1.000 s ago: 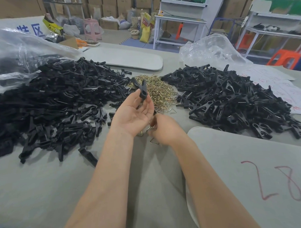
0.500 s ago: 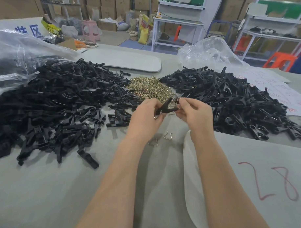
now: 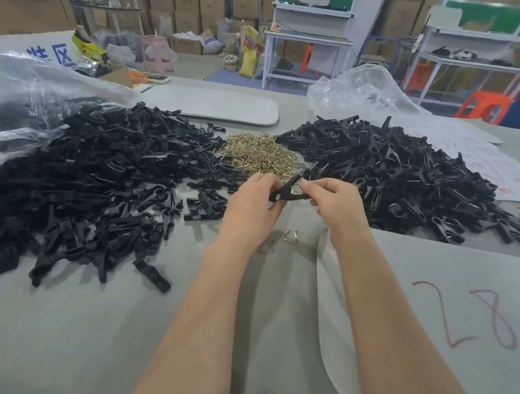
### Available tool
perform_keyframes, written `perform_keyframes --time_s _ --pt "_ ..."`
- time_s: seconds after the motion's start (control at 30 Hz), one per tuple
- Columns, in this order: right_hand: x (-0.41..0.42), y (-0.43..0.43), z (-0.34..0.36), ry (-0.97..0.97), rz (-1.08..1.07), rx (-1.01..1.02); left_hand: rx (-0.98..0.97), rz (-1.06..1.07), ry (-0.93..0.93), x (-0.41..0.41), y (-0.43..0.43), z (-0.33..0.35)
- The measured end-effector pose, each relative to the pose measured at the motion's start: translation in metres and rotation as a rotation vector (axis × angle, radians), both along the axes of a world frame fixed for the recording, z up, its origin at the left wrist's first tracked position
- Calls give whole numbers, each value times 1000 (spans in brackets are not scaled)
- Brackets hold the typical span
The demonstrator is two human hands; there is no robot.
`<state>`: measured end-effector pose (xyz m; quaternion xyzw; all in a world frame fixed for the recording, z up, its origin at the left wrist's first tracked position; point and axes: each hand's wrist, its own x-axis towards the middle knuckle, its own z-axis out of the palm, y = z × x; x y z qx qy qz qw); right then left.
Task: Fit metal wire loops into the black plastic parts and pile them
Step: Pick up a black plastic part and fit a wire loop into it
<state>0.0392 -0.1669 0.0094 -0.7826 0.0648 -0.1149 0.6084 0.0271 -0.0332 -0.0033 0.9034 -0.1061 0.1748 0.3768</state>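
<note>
**A:** I'm seeing the left hand gripping the black wedge-shaped plastic clip above the grey table, right hand pinching a thin metal wire loop at its open end.

**B:** Crooked push and it's springing off, I reckon.

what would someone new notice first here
A left pile and a right pile of black plastic parts dominate the table, with a small heap of brass-coloured wire loops between them. In front of that heap, the left hand grips one black part while the right hand pinches a wire loop at its open end.
</note>
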Motion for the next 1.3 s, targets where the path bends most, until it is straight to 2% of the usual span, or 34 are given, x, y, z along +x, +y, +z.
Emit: perform_keyframes --time_s 0.2,0.3,0.33,0.43,0.53,0.7,0.93,1.3 --pt "-2 0 2 10 22 3 12 -4 -5 0 1 -1" --pt "-3 -4 5 91 62 24 -26 -40 28 2 3 -2" --pt "-2 -6 6 155 114 91 -80 -70 49 2 4 -2" --pt "-1 -16 10 348 362 505 -239 -160 101 -1 7 2" --pt "-1 -21 7 371 429 637 -292 -185 94 -1 7 5" --pt "1 -22 4 342 351 521 -204 -163 38 -1 7 4" --pt "0 -24 6 232 346 329 -92 -119 -32 -2 7 4" --pt "-2 -28 9 206 373 224 -99 -141 -34 -3 7 5"
